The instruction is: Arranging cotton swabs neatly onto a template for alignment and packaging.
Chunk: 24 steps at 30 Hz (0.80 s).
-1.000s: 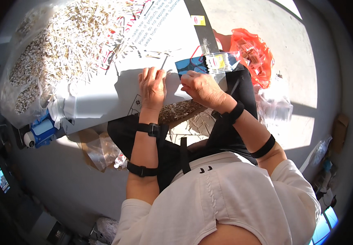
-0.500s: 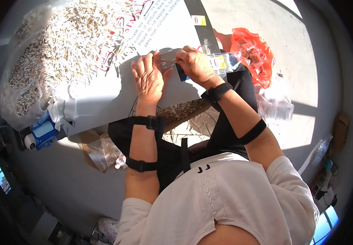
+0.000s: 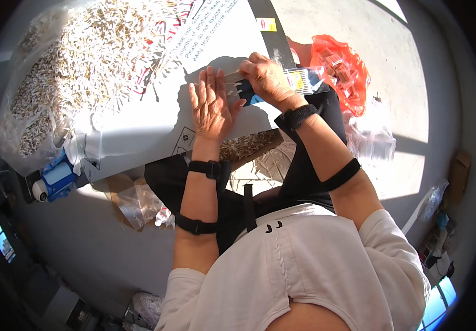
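Observation:
My left hand lies flat and open on a printed white board, fingers stretched out and thumb apart. To its right, my right hand is closed in a pinch at the fingertips. Thin cotton swabs show between the two hands, their ends reaching the right fingers; how many it grips is hidden. A clear pack of cotton swabs with a yellow label lies just right of my right hand. A large heap of loose cotton swabs covers the board's far left, partly in a clear plastic bag.
A red plastic bag of small packs stands on the floor at right, with clear plastic packaging nearer me. A blue and white object sits at the board's left corner. Below the board's near edge, a box holds more sticks.
My left hand has slid right and slightly nearer me, its fingers straighter. My right hand has shifted a little up and right, still pinched. The board has moved slightly.

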Motion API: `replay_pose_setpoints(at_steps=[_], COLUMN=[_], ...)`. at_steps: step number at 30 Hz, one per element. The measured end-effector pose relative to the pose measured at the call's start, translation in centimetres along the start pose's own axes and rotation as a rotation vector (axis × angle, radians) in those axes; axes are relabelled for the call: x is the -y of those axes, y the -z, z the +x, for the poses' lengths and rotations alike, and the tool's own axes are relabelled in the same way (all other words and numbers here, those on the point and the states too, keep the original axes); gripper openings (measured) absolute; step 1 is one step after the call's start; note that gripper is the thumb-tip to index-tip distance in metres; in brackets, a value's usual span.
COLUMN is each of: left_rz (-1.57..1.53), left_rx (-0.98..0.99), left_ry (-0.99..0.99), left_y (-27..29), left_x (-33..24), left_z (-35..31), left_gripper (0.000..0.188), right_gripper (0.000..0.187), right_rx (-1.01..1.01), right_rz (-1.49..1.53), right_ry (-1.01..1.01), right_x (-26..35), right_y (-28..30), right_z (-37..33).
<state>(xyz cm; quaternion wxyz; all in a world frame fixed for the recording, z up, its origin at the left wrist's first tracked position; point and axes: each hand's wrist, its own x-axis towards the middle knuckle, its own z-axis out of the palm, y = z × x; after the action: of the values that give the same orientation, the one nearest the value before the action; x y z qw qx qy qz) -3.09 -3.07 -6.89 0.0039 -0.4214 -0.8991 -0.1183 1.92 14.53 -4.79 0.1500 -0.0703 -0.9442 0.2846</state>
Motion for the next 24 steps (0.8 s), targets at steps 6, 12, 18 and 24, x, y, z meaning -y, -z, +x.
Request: replay_pose_setpoints(at_steps=[6,12,18,24], left_rz=[-0.079,-0.308,-0.277,-0.31], left_rx=[-0.061,-0.326,-0.237,-0.202], left_ry=[0.032,0.159,0.053,0.011], left_y=[-0.4,1.3,2.5,2.7], left_x=[-1.1,1.1,4.5,4.2], left_z=[-0.1,0.0,1.3,1.0], left_gripper=[0.085,0.05,0.03,0.023], right_gripper=[0.012,0.014,0.024,0.034], right_rx=[0.01,-0.123,-0.022,-0.24], right_rz=[0.033,0.275,0.345,0.286], right_ry=[0.018,-0.15,-0.197,-0.104], right_x=[0.8,1.2,1.9,1.4], right_y=[-0.6,-0.5,-0.1,-0.9], right_z=[-0.2,-1.3,-2.4,-1.6])
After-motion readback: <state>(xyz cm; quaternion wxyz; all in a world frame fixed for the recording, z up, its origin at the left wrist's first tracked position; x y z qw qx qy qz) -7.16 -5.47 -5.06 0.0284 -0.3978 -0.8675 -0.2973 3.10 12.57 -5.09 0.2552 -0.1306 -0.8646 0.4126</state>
